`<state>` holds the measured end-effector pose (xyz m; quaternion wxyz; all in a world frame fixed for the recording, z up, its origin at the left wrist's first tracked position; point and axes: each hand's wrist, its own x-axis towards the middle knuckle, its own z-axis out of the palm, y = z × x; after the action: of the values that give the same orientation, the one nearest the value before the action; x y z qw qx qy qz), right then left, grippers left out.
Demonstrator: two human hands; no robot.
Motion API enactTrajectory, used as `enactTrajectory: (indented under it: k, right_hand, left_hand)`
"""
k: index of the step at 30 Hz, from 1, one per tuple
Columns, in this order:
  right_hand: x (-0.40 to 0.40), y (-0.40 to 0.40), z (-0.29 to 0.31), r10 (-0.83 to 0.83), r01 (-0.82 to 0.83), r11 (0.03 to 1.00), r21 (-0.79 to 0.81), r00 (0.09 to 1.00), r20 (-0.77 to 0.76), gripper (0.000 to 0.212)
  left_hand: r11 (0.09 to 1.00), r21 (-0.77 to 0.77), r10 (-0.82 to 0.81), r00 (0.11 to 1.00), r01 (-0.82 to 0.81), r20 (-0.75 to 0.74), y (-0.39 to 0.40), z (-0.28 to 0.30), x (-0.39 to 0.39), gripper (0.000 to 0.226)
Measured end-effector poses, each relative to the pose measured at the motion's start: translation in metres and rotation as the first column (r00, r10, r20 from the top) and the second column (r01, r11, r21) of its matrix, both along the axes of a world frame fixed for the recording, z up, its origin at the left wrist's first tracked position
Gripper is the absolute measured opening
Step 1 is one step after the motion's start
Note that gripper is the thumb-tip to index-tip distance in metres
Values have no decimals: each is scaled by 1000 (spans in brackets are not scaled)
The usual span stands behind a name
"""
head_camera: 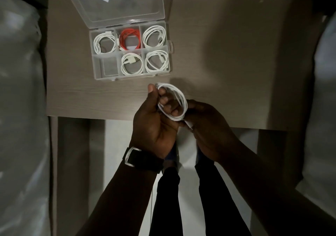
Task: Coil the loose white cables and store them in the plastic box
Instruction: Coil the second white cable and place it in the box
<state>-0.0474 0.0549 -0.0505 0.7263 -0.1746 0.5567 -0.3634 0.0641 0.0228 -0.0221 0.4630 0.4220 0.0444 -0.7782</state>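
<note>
The left hand (154,119) is closed around a coiled white cable (174,99): the thumb presses the top of the coil and the curled fingers pass through its loops. The right hand (209,126) is also closed, and it pinches the lower end of the same coil, where a white plug shows between the fingers. The coil is held above the near edge of the wooden table (227,54), just in front of the clear plastic box (168,45). The box is open, with its lid (118,1) tilted back. Four compartments hold white cable coils, one holds a red cable (130,38), and the near-left compartment (107,66) has no cable. A dark watch (141,160) is on the left wrist.
</note>
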Motion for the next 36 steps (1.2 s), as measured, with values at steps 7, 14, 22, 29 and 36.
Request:
enactTrajectory:
  k: [7, 14, 22, 29, 36]
  right_hand:
    - [9, -27, 3, 12, -7, 999, -46, 993, 118, 18]
    - [58, -100, -9, -36, -5, 988, -152, 964, -263, 27]
    - [129, -174, -33, 38, -338, 887, -316, 734, -678, 13]
    - [142, -184, -53, 114, -536, 813, -226, 528, -841, 14]
    - [158, -190, -57, 110, -613, 775, -154, 371, -922, 12]
  left_hand:
    - [997, -78, 63, 866, -28, 495, -14, -2, 6, 36]
    - [986, -48, -16, 373, 162, 928, -53, -24, 63, 42]
    - [966, 122, -145, 88, 227, 986, -121, -62, 150, 32]
    - [981, 49, -80, 159, 187, 984, -115, -84, 160, 29]
    - [817, 327, -202, -295, 475, 934, -119, -81, 170, 26]
